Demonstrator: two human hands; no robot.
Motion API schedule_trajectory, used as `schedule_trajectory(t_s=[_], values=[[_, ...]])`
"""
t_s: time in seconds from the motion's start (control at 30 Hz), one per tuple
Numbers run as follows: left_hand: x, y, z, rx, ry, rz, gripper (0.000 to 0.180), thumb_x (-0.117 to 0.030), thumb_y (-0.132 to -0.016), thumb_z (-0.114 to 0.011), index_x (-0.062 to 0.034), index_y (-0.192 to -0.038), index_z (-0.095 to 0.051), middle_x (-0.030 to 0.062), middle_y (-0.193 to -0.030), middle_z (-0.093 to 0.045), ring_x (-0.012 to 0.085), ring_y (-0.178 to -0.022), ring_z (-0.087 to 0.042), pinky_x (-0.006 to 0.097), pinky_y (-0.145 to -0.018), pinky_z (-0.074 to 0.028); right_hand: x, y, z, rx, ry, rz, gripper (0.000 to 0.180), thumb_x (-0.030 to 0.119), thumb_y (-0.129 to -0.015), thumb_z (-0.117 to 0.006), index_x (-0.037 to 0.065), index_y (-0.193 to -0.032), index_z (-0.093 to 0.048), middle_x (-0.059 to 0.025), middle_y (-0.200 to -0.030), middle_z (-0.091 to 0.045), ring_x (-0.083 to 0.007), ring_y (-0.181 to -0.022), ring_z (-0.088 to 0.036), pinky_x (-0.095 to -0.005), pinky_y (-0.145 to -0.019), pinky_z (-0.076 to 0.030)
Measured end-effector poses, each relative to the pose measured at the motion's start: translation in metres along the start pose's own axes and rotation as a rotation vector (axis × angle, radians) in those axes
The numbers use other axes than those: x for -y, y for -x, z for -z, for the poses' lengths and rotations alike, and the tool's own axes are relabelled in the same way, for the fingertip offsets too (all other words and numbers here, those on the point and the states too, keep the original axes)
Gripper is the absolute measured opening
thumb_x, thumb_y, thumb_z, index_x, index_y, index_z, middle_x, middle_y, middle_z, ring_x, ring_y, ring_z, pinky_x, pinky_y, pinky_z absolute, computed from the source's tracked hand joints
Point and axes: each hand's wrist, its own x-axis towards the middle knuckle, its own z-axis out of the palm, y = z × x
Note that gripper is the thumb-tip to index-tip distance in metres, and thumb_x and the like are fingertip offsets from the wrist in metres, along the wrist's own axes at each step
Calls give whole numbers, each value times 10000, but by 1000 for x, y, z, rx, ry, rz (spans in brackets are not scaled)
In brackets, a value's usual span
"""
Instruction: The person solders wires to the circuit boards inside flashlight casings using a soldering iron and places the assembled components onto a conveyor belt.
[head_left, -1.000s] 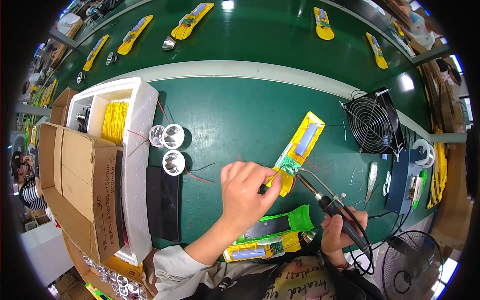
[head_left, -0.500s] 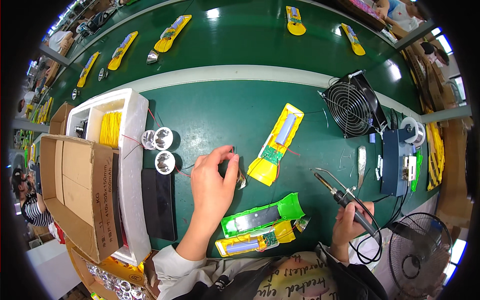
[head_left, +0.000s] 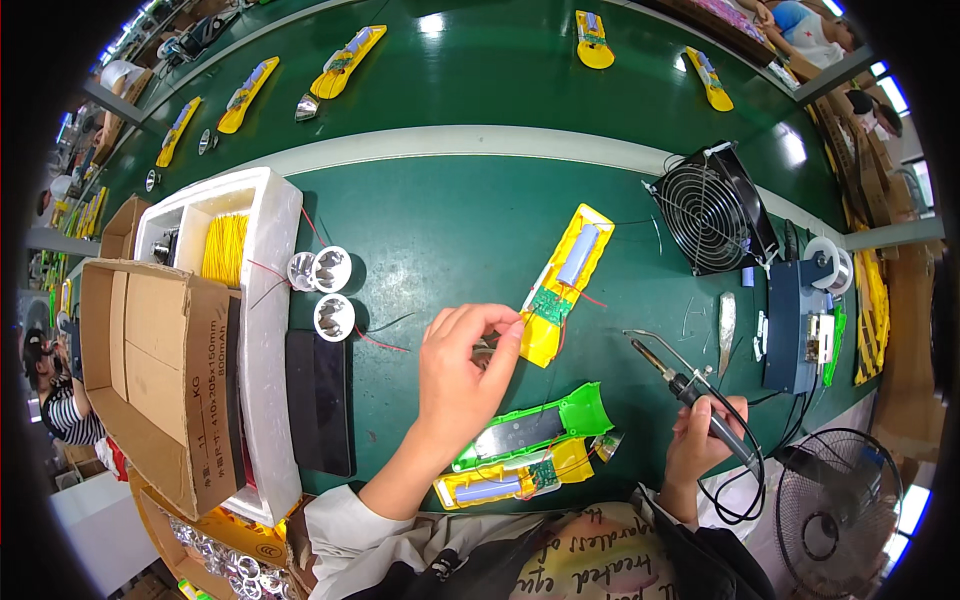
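Note:
My left hand (head_left: pixel 465 365) is pinched at the thumb and forefinger on a thin wire, beside the lower end of a yellow flashlight housing (head_left: pixel 541 346). A silver reflector cup (head_left: pixel 483 355) shows partly beneath that hand, mostly hidden. The housing lies open, with a blue cylindrical battery (head_left: pixel 579 255) and a green circuit board (head_left: pixel 551 306) inside. My right hand (head_left: pixel 703 440) grips a soldering iron (head_left: pixel 684 388) with a thin metal tube along it, its tip apart from the housing. Nearer me lie a green half-shell (head_left: pixel 583 408) and another yellow housing (head_left: pixel 447 492) with a battery and board.
Three reflector cups (head_left: pixel 334 317) with wires stand left, by a foam box (head_left: pixel 283 400) and cardboard carton (head_left: pixel 150 370). At right are a black fan (head_left: pixel 710 210), a blue soldering station (head_left: pixel 788 345) and a solder spool (head_left: pixel 830 265). Several yellow housings (head_left: pixel 350 62) lie beyond the pale rail.
My left hand has moved right, to the lower end of the yellow housing, and the reflector cup under it has moved along. My right hand and the soldering iron stay nearly in place.

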Motion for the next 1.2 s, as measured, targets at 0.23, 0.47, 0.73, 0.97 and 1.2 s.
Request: schedule_trajectory(t_s=[0.23,0.47,0.73,0.97,1.2], values=[[1,2,-6,-16,-223,-163,71,-74,-679,-649,-71,-718,-590,18,-691,-570,185,-644,-519,302,-640,-369,15,4,-7,49,-48,87,218,122,-780,-577,18,-798,-386,-67,-555,-482,-70,-389,-438,-167,-381,-354],[4,3,-13,-57,-257,-140,76,-78,-659,-662,-89,-695,-596,0,-675,-559,178,-638,-511,298,-635,-360,26,5,-24,249,-37,145,262,142,-765,-615,22,-805,-385,-55,-556,-533,-120,-491,-515,-231,-519,-425],[8,2,-16,-72,-286,-158,87,-83,-644,-676,-96,-686,-601,-9,-670,-557,165,-610,-499,292,-627,-354,14,-1,-47,332,56,251,200,106,-788,-570,22,-802,-389,-55,-580,-490,-81,-416,-448,-197,-451,-380],[8,2,-15,-71,-275,-181,105,-66,-627,-681,-95,-686,-599,-11,-666,-554,164,-602,-496,287,-604,-355,14,0,-49,322,55,221,209,122,-793,-577,30,-788,-389,-40,-568,-482,-77,-405,-445,-187,-455,-364],[9,2,-16,-78,-277,-187,115,-56,-617,-685,-91,-677,-593,-6,-663,-551,169,-604,-496,286,-600,-355,13,0,-49,328,40,206,209,120,-795,-576,31,-787,-387,-41,-566,-481,-73,-399,-435,-186,-445,-360]])
